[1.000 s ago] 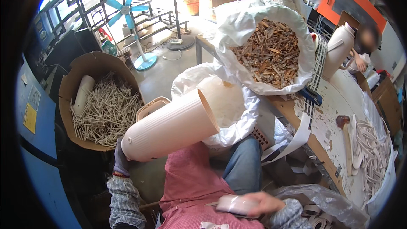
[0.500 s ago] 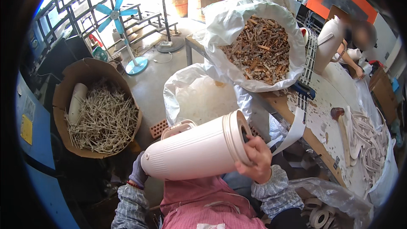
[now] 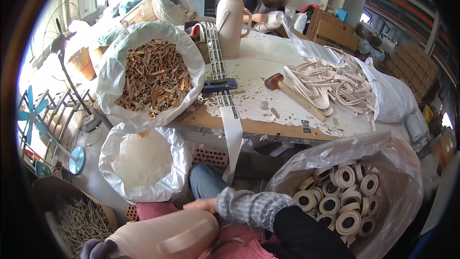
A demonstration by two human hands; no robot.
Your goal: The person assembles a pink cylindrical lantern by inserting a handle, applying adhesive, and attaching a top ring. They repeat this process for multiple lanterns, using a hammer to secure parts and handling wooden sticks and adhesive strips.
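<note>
A pale pink thermos jug body [image 3: 163, 232] lies tilted across my lap at the lower edge, slightly smeared by motion. My left hand [image 3: 98, 249], in a purple-grey glove, is closed round its left end and partly cut off by the picture's edge. My bare right hand [image 3: 201, 205] lies against its far side towards the right end, fingers together and partly hidden behind it. Beyond my right forearm, an open clear plastic bag [image 3: 395, 182] holds several beige rings [image 3: 348, 221].
A worn white table [image 3: 254, 110] carries a hammer [image 3: 274, 81], beige strips [image 3: 335, 84], a standing jug [image 3: 231, 24] and a blue-handled tool [image 3: 219, 85]. White sacks of brown pieces [image 3: 155, 76] and translucent material [image 3: 143, 158] stand left. A co-worker [image 3: 261, 17] sits at the far side.
The view has swung right, bringing the table and ring bag into fuller sight. The jug body sits lower in view. My right hand has left its open rim and is now at its side.
</note>
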